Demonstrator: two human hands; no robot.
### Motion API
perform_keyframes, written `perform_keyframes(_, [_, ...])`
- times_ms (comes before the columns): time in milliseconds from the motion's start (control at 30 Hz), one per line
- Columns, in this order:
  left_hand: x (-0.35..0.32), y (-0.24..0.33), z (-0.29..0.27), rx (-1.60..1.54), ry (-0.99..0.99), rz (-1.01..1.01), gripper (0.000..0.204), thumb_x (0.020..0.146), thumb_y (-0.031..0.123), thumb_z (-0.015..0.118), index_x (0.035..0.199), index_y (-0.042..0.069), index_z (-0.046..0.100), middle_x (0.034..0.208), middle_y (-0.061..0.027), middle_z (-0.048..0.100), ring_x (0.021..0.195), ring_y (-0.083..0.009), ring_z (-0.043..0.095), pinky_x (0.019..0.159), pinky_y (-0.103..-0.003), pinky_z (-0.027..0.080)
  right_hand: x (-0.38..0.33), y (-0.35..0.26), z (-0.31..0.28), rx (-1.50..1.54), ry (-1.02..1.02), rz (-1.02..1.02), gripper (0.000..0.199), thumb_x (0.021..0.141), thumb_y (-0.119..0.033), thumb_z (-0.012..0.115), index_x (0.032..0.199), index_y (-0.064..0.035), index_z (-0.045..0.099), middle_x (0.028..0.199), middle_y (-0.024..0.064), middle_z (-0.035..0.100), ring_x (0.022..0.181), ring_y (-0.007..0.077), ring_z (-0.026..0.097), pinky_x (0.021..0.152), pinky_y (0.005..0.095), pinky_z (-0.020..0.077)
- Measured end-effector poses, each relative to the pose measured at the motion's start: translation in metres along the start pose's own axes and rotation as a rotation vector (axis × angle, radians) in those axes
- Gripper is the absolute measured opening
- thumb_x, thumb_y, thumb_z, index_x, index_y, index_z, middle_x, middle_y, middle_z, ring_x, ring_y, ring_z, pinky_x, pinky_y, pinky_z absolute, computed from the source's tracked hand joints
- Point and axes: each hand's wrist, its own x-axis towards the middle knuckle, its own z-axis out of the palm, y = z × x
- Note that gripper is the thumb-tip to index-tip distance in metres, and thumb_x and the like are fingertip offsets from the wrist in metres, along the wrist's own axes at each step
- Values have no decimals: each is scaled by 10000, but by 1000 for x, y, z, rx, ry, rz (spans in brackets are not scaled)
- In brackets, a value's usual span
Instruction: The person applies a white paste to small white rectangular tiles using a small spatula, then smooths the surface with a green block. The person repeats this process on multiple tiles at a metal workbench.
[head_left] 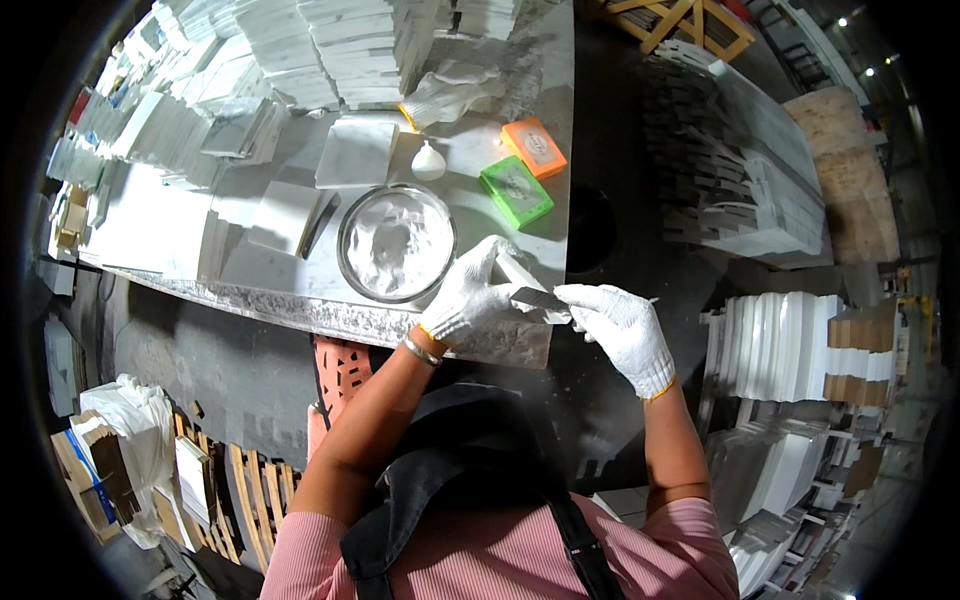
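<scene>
My left hand (468, 296), in a white knit glove with a yellow cuff edge, grips a white slab piece (517, 277) near the table's front right corner. In my right hand (622, 328), gloved the same way, is a flat grey blade-like tool (538, 297). Its blade lies against or just over the slab piece; contact is hard to tell. Left of my left hand stands a round clear-rimmed bowl (345, 252) holding white powder or paste (400, 235). Beyond my hands lie a green box (516, 192) and an orange box (533, 147).
A small white bulb-shaped bottle (428, 162), a loose glove (452, 96) and white tiles (356, 153) lie behind the bowl. A dark thin tool (319, 228) rests by a tile. Tall slab stacks (360, 45) fill the back; more slabs (740, 190) stand at right.
</scene>
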Motion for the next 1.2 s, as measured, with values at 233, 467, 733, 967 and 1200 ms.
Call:
perform_keyframes(233, [-10, 1, 3, 79, 47, 66, 570, 712, 240, 901, 1153, 43, 598, 1051, -32, 669, 963, -116, 632, 866, -300, 538, -14, 5, 19, 95, 136, 46, 282, 967, -30, 623, 1235, -18, 710, 1025, 101, 749, 743, 101, 677, 597, 240, 534])
perform_keyframes(467, [-16, 2, 8, 5, 105, 124, 536, 725, 245, 917, 1123, 51, 616, 995, -32, 675, 941, -127, 633, 861, -315, 528, -19, 4, 25, 59, 199, 21, 312, 979, -32, 622, 1284, -24, 686, 1016, 103, 748, 728, 108, 677, 591, 242, 541])
perform_keyframes(733, [-18, -7, 8, 86, 123, 121, 587, 722, 242, 932, 1170, 31, 615, 1036, -25, 671, 978, -117, 628, 888, -303, 535, -28, -10, 29, 14, 225, 126, 363, 986, -37, 615, 1347, -41, 652, 867, 105, 735, 664, 85, 628, 580, 249, 526])
perform_keyframes(967, [-22, -7, 12, 34, 164, 108, 528, 717, 231, 935, 1094, 27, 626, 1033, -43, 661, 1010, -141, 619, 916, -312, 513, -28, -16, 37, 101, 277, 188, 387, 995, -29, 591, 1381, -7, 616, 869, 78, 693, 699, 68, 597, 615, 223, 518])
perform_keyframes(1200, [-24, -8, 14, 60, 183, 153, 463, 741, 204, 918, 1058, 35, 626, 1036, -47, 648, 1024, -148, 604, 932, -317, 496, -37, -15, 48, 81, 375, 189, 390, 991, -9, 593, 1380, 1, 612, 879, 72, 695, 688, 61, 590, 598, 210, 504])
